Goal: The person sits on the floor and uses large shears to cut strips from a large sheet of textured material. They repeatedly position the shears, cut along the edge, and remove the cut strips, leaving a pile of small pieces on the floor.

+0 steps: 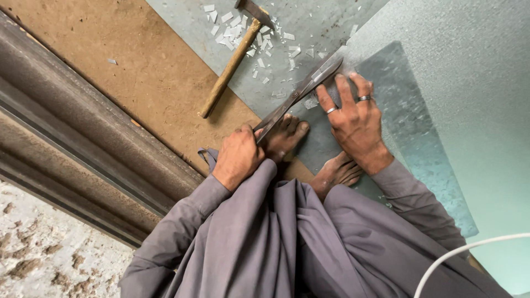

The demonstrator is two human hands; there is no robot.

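Two hands, left [238,156] gripping shears [301,92], right [356,118] flat on sheet metal [419,127]

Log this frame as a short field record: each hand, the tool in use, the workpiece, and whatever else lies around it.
left hand: grips the handles of the metal shears
right hand: pressed flat on the metal sheet, two rings on its fingers
metal shears: blades open, at the sheet's edge
metal sheet: grey, flat on the floor, under the bare feet
hammer: wooden handle, lying apart, untouched
metal scraps: small offcuts scattered near the hammer head
white cable: lower right
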